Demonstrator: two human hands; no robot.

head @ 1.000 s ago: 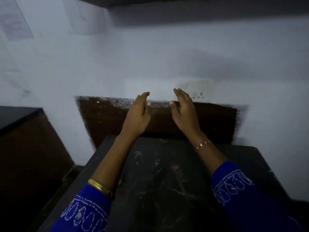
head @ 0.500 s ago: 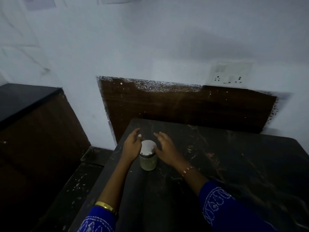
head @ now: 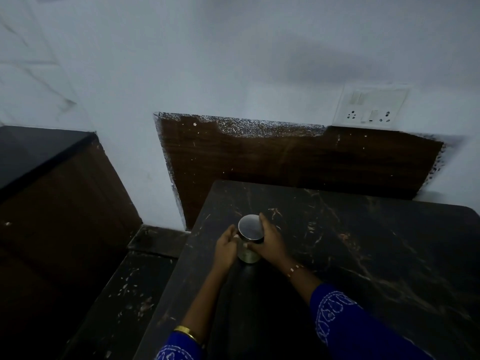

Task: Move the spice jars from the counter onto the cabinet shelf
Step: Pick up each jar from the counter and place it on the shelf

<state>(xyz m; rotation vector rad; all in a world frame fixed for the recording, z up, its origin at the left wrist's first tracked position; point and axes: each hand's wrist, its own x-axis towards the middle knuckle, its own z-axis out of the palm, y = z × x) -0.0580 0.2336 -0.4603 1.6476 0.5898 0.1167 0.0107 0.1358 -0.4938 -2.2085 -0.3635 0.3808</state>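
Dark, marble-patterned desk, pale streaks and scuffs across the top, back edge against a brown wooden panel. Standing upright on it near the left edge: one spice jar with a round metallic lid. To the left, lower down, a dark speckled ledge.

From where I watch, this looks like a plain home kitchen corner, dimly lit. I see a dark marble-patterned counter against a pale painted wall, a brown wood-grain backsplash panel with rough paint edges, and a white switch and socket plate just above it. A lower dark-topped cabinet stands at the left.
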